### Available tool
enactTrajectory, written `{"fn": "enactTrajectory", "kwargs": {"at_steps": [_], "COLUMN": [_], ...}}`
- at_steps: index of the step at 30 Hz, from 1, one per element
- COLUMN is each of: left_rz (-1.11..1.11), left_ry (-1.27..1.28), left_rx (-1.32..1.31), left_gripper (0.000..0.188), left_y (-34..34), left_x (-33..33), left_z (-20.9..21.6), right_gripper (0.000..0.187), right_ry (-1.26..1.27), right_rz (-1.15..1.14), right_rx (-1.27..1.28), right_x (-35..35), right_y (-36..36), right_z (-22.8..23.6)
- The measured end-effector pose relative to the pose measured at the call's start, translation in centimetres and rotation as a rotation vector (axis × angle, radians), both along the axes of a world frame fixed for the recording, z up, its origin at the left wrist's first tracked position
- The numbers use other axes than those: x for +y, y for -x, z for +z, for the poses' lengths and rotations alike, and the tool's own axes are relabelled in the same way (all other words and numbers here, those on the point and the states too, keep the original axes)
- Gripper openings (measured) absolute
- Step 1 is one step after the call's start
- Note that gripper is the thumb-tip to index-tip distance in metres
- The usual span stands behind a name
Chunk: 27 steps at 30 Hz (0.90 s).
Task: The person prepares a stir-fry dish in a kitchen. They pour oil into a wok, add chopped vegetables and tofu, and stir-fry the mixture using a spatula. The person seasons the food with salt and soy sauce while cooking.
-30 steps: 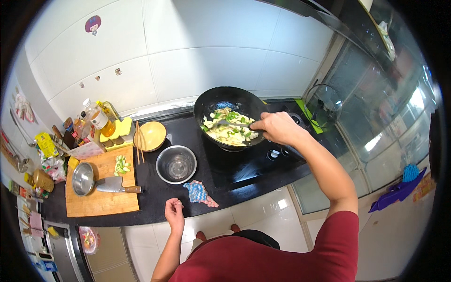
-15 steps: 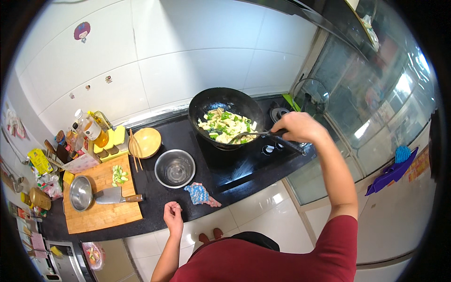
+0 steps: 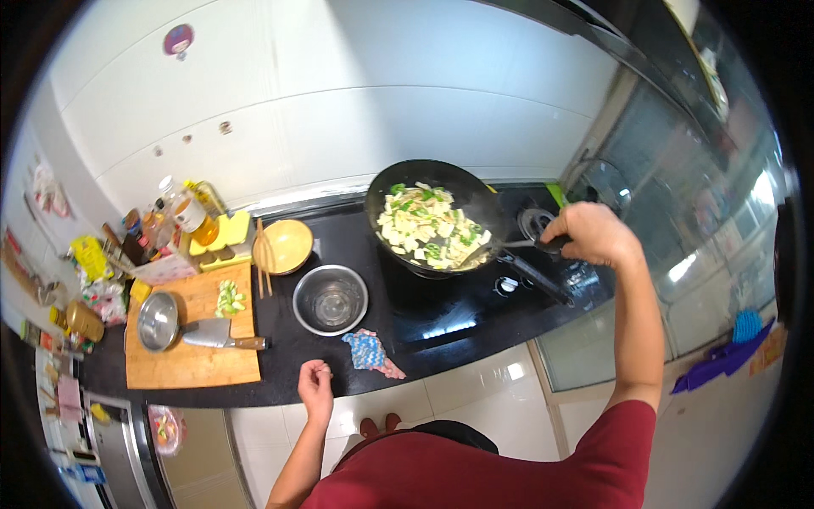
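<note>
My right hand (image 3: 598, 235) is closed around the dark handle of a spatula (image 3: 514, 244), to the right of a black wok (image 3: 471, 197). The spatula's blade is at the wok's right inner side, against chopped food (image 3: 422, 222) in pale pieces mixed with green ones. Underneath the spatula, the wok's own long handle (image 3: 538, 278) points to the lower right. My left hand (image 3: 316, 388) hangs at the counter's front edge with its fingers curled in and nothing visible in them. Closest to it lies a blue and white knitted cloth (image 3: 365, 349), apart from the hand.
A steel bowl (image 3: 331, 300) and a yellow bowl (image 3: 288, 246) with chopsticks (image 3: 264, 257) stand left of the stove. On the cutting board (image 3: 199, 371) are a cleaver (image 3: 208, 333), a small metal bowl (image 3: 158, 321) and green slices (image 3: 230, 299). A glass lid (image 3: 599, 185) stands behind my right hand.
The whole view has shifted. The spatula's blade has moved from the middle of the food to the wok's right side, and the food is spread differently. My left hand stays curled.
</note>
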<state>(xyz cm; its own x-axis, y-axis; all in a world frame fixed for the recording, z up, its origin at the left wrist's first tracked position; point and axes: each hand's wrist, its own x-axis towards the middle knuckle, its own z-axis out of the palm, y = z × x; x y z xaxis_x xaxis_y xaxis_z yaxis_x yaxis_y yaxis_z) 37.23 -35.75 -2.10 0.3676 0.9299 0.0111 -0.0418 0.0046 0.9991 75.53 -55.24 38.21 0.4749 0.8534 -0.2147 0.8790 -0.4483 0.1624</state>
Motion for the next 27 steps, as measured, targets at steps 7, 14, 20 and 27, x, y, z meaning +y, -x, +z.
{"fn": "enactTrajectory", "kwargs": {"at_steps": [7, 14, 20, 27], "left_rz": [-0.058, -0.013, -0.061, -0.069], "left_ry": [-0.102, -0.126, -0.128, -0.268], "left_rx": [0.139, 0.165, 0.137, 0.137], "left_gripper": [0.012, 0.012, 0.011, 0.012], "left_y": [-1.2, 0.4, 0.6, 5.2], "left_x": [-0.9, 1.2, 4.7, 13.0], "left_z": [2.2, 3.4, 3.2, 3.0], "right_gripper": [0.04, 0.045, 0.028, 0.025], "right_ry": [-0.248, -0.48, -0.684, -0.556], "right_rz": [0.022, -0.01, 0.125, 0.107], "right_rx": [0.118, 0.014, 0.379, 0.788], "right_x": [-0.9, -1.1, 7.8, 28.7], "right_y": [-0.6, 3.9, 9.6, 17.1], "right_z": [-11.3, -13.4, -15.5, -23.5]}}
